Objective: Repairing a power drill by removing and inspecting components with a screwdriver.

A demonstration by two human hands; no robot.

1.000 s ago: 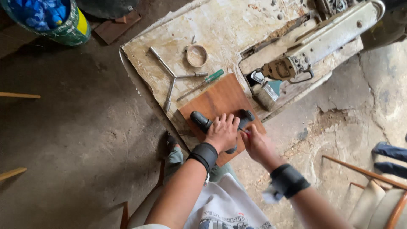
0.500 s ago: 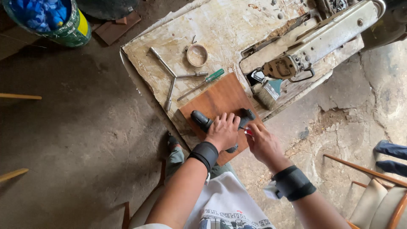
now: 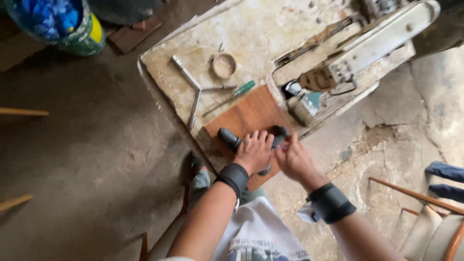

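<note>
Looking down at a big pale slab [image 3: 270,34] lying skewed on the dirty floor [image 3: 87,159], near corner pointing toward the knees, loads of bare floor opening out to the left. Sitting across the slab's far right edge, a long grey-white machine body [image 3: 382,38], hanging slightly past the rim. Lying on the slab's near corner, a brown wooden board [image 3: 249,113], its lower edge running right up to the slab's edge.

Resting on that board, a dark cylindrical tool [image 3: 231,139], one end poking out left, the other end showing near the right fingers. Left hand [image 3: 253,152] pressing down flat over its middle, fingers fairly spread, black wrist strap on. Right hand [image 3: 294,159] coming in just beside it at the tool's right end, fingers curled narrow; blurred, so can't tell whether actually pinching anything.

Further up: thin metal bars [image 3: 193,94] forming a tee, a green-handled screwdriver [image 3: 232,95] just off the board's top edge, a small ring [image 3: 224,65]. Blue-filled bucket [image 3: 58,24] sitting far left, well apart.
</note>
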